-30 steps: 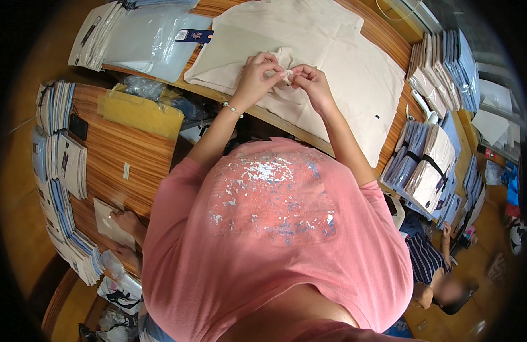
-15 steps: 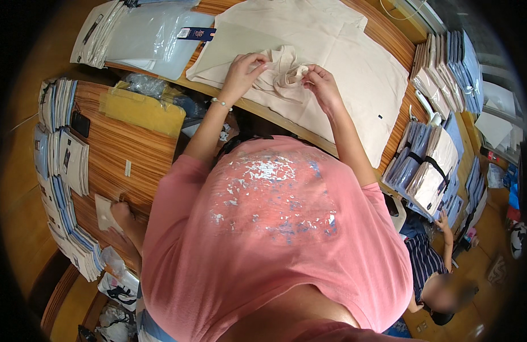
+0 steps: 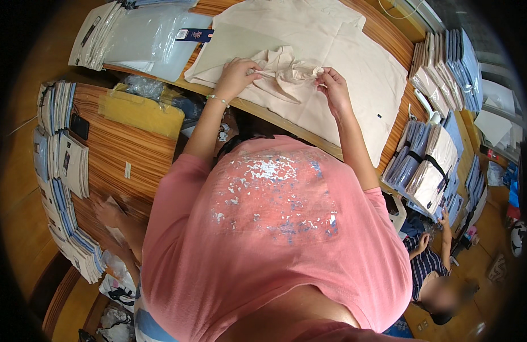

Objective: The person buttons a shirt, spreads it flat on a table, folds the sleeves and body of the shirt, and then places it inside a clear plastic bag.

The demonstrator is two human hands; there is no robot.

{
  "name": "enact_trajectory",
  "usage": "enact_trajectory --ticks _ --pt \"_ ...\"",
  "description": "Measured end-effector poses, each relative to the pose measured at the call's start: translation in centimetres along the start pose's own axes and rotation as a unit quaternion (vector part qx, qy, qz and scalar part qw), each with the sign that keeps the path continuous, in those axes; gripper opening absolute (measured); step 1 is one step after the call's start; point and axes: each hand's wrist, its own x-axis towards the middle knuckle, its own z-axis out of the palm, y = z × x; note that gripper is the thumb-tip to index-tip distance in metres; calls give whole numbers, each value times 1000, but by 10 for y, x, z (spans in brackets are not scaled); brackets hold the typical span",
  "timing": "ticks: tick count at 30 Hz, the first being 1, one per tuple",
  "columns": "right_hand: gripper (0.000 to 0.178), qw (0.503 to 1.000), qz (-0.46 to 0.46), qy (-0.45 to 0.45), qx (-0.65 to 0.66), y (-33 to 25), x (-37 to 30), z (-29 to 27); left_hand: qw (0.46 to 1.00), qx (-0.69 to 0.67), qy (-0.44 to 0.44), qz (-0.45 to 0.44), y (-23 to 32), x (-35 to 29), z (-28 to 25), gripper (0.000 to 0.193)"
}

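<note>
A cream garment (image 3: 354,74) lies spread over the striped wooden table in front of me. Its near middle part is gathered into a loose, crumpled bunch. Pinched at the left end of that bunch, the cloth is in the fingers of my left hand (image 3: 235,78), which wears a beaded bracelet. My right hand (image 3: 335,91) grips the right end between thumb and fingers, so the gathered cloth stretches between both hands. A greenish translucent sheet (image 3: 240,43) lies on the garment's far left part. A small dark label (image 3: 380,116) shows at its right.
Bagged folded garments (image 3: 92,34) and a dark hang tag (image 3: 193,35) lie far left. Stacks of packed shirts (image 3: 437,71) and strapped bundles (image 3: 426,168) line the right. At left, another person's hand (image 3: 109,215) works beside a yellow folder (image 3: 141,114). Someone in stripes (image 3: 437,265) is at lower right.
My hands have drawn apart, the right one moving right and the left slightly left. The gathered cloth is stretched wider. At left, the other person's hand has shifted left over the cream piece.
</note>
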Motion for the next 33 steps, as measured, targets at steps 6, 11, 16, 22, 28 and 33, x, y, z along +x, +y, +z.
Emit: enact_trajectory --ticks 6,11,16,22,28,33 --pt "7 999 -37 16 -6 -1 0 18 955 -268 -85 -98 0 2 -26 19" --pt "7 996 -77 -18 -48 0 3 34 988 -135 -80 -8 5 -6 -37 19" --pt "6 997 -63 -17 -47 -4 4 37 996 -17 -83 -13 -5 -9 -35 15" --pt "10 949 -229 -22 -216 -3 1 49 954 -297 9 35 30 -1 -32 18" --pt "14 924 -251 -9 -290 -24 -29 67 983 -144 106 25 57 -3 -19 23" --pt "15 936 -224 3 -273 -18 -26 60 983 -124 125 59 68 -3 -13 20"
